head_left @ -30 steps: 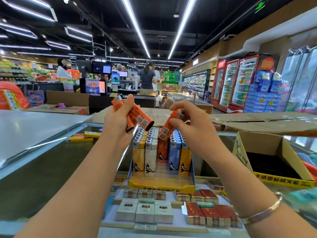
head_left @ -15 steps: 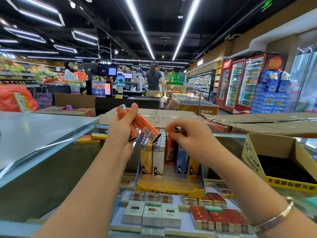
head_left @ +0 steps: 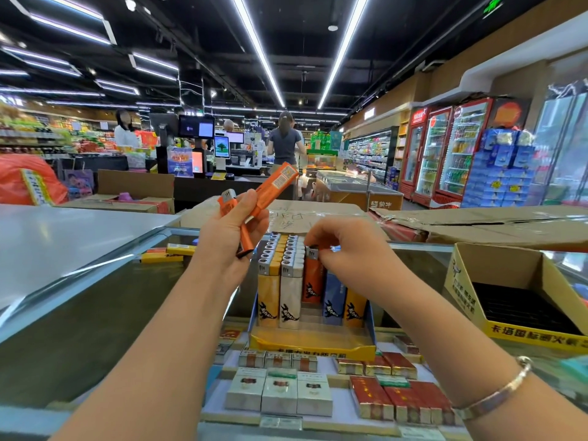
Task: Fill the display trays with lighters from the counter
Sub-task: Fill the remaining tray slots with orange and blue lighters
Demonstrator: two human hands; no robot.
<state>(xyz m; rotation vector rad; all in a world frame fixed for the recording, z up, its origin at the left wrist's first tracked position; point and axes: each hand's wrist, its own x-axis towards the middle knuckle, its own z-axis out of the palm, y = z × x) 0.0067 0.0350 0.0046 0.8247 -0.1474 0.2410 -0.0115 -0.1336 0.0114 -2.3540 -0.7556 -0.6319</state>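
Left hand (head_left: pixel 229 232): grips two orange lighters (head_left: pixel 269 195), raised above the tray (head_left: pixel 313 342).
Right hand (head_left: pixel 345 249): pinches the metal top of an orange lighter (head_left: pixel 311 278) standing in the tray's middle row.

Both forearms bare up to the frame edge, no sleeves visible. Left hand (head_left: pixel 230 232): nothing on the wrist or on the fingers that show. Right hand (head_left: pixel 348 249): no rings on the parts in view, nails mostly hidden. Right wrist has a thin bangle (head_left: pixel 496 393), smooth metal band, silvery with a pinkish-gold tint, shiny, sits loosely round the wrist. No gloves, no watch
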